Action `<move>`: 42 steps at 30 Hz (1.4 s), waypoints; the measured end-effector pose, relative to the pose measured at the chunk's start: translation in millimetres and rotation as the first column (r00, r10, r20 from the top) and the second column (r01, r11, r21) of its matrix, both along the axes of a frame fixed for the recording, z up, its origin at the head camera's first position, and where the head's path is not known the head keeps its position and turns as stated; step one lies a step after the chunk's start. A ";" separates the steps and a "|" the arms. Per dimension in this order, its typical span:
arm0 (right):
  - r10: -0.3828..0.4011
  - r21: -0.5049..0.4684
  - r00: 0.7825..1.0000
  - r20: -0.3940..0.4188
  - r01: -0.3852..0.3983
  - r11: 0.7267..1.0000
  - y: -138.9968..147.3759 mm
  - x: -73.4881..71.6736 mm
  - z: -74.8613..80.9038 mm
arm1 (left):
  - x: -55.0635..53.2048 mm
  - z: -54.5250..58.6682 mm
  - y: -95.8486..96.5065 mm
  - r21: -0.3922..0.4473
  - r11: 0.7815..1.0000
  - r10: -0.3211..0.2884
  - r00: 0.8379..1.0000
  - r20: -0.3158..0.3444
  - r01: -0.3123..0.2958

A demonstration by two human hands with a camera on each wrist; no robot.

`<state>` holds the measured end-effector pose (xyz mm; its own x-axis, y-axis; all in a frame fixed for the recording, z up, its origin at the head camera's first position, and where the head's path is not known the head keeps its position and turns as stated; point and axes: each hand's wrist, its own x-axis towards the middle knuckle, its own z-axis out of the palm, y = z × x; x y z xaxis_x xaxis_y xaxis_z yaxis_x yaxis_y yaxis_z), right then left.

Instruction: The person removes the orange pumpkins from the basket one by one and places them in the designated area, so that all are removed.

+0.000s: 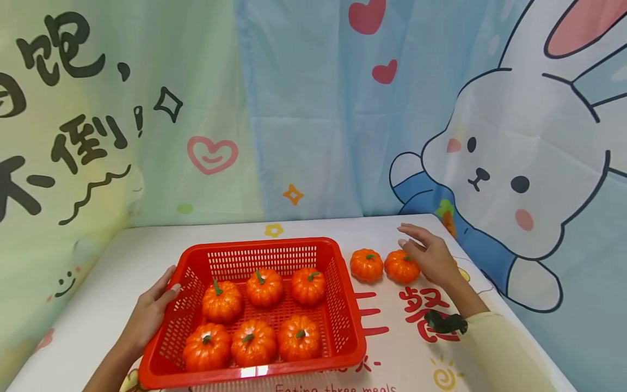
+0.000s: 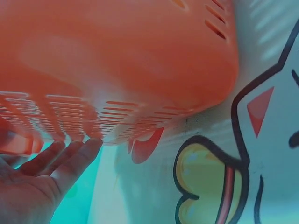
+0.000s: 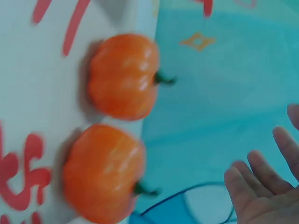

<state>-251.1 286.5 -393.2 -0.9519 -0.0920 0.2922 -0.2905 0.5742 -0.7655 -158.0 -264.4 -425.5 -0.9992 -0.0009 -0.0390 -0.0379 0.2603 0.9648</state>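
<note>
A red plastic basket stands on the table with several small orange pumpkins in two rows inside. My left hand is at its left side, fairly straight fingers against the slotted outer wall and thumb by the rim. In the left wrist view those fingertips meet the basket wall. Right of the basket, two more pumpkins sit side by side, the nearer-to-basket one and the right one. My right hand hovers over the right pumpkin, overlapping it in the head view, fingers spread and holding nothing.
The white table carries printed drawings and red lettering. Behind it hangs a printed curtain with hearts and a rabbit. A dark green object lies at the right wrist, by the cream sleeve.
</note>
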 end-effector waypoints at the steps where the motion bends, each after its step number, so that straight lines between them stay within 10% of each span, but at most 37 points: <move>1: 0.025 -0.002 1.000 0.004 -0.025 1.000 -6.1 1.9 5.0 | 0.1 0.2 -0.2 0.001 1.000 0.000 1.000 -0.001 0.000; 19: 0.316 -0.108 0.949 -0.011 -0.315 0.943 -87.3 8.9 42.2 | 1.0 0.5 -0.5 0.016 1.000 0.004 1.000 0.026 -0.004; 42: 0.616 -0.071 0.788 -0.009 -0.615 0.785 -186.1 -2.5 69.8 | -1.3 0.8 -0.1 0.004 1.000 0.000 1.000 0.020 0.000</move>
